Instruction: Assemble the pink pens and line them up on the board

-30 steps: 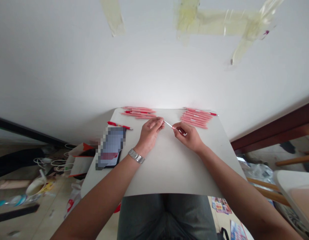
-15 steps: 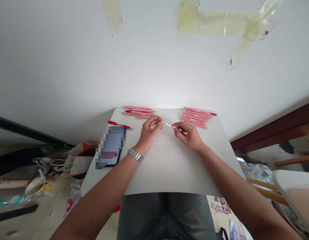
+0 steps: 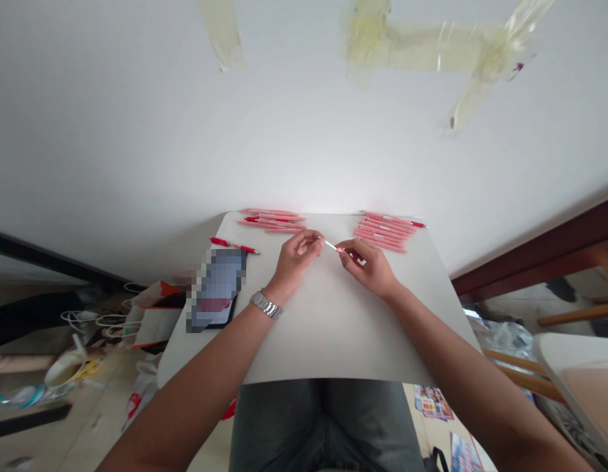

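Left hand (image 3: 294,257): forearm comes in from the near left with the wrist bent a bit, fingertips pinched shut on the white tip of the thin pen piece (image 3: 329,245).
Right hand (image 3: 371,267): comes in from the near right, fingers curled tight on the pink end.
Pen piece: held between both hands, just over the far part of the table (image 3: 333,328).
Around: left pen pile (image 3: 274,221) and right pen pile (image 3: 384,232) at the far edge, red pen (image 3: 235,246) beside the phone (image 3: 218,288).

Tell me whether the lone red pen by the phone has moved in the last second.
No. The red pen stays put, just past the phone's far end near the table's left edge.
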A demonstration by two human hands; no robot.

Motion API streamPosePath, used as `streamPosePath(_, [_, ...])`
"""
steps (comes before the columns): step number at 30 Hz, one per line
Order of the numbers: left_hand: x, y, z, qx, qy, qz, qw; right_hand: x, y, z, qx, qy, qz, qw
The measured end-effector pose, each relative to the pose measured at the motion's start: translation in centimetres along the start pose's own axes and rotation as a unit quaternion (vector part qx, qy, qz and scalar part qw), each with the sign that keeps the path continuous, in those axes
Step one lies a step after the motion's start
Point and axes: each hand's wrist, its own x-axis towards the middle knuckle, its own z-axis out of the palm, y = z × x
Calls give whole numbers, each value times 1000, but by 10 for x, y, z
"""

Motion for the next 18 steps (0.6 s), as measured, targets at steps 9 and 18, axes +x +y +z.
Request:
streamPosePath(9, [0, 1, 0, -4, -2, -4, 1000, 1, -2, -1, 7, 3, 8, 1000])
streamPosePath(18, [-2, 1, 0, -1, -12, 5, 1000, -1, 1, 1, 20, 10, 1, 1000])
